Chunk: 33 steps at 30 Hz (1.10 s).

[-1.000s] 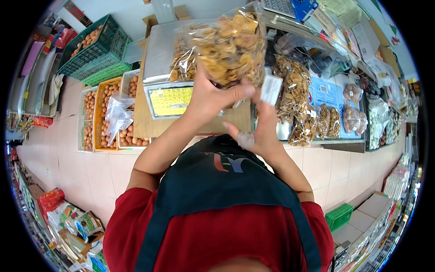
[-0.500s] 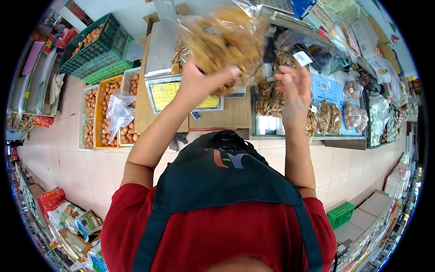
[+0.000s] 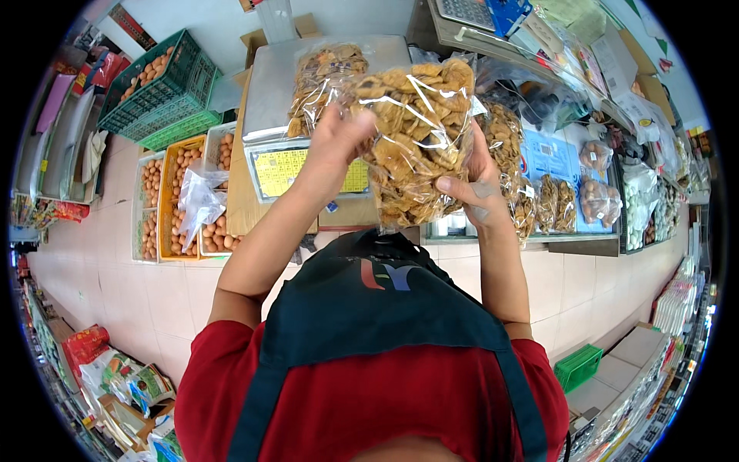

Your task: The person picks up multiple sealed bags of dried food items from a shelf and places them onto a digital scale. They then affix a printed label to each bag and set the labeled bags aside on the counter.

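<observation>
A clear plastic bag of dried brown slices is held up in front of me, its wrap catching bright glare. My right hand grips its right edge, with the thumb across the front. At the bag's upper left is my left hand, smeared by motion; whether its fingers touch the wrap I cannot tell. Just behind that hand, a second bag of dried slices lies on the metal plate of a weighing scale with a yellow-labelled front panel.
Crates of brown eggs stand to the left, a white plastic bag draped over them. Stacked green crates are farther left. On the right, more bagged dried goods sit in a display case beneath a cluttered shelf.
The bag of dried slices has come down and nearer, slightly right. My right hand, open and empty before, now grips its right side. The second bag on the scale shows more fully.
</observation>
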Tool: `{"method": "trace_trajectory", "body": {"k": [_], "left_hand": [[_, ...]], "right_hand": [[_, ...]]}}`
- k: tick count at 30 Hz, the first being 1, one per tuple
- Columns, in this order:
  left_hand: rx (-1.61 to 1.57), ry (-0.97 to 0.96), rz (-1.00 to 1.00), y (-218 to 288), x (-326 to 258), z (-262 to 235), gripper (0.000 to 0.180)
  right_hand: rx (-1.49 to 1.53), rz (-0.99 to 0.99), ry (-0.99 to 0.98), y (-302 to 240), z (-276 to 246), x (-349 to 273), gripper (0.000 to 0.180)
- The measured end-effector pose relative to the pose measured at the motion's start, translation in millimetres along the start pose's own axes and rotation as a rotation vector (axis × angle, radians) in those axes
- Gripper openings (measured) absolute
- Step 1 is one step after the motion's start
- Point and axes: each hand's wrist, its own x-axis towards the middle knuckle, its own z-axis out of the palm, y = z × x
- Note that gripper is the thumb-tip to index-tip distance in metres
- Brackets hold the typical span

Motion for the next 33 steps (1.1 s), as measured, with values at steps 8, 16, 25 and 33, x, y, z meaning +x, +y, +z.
{"method": "trace_trajectory", "body": {"k": [8,16,25,33], "left_hand": [[-0.038,-0.004,-0.057,0.2,9.7,10.0,0.068],[0.899,-0.357,0.054,20.9,13.8,-8.9,0.069],[1.600,-0.702,0.578,70.4,25.7,26.0,0.080],[0.508,-0.064,0.197,15.6,18.7,-8.3,0.090]], "right_hand": [[0.032,0.031,0.064,2.8,6.7,1.3,0.100],[-1.098,-0.758,0.198,-63.4,-13.4,24.5,0.114],[-1.072,0.104,-0.436,-72.5,17.3,50.6,0.103],[-0.201,0.004,-0.119,-15.4,-7.8,33.2,0.103]]}}
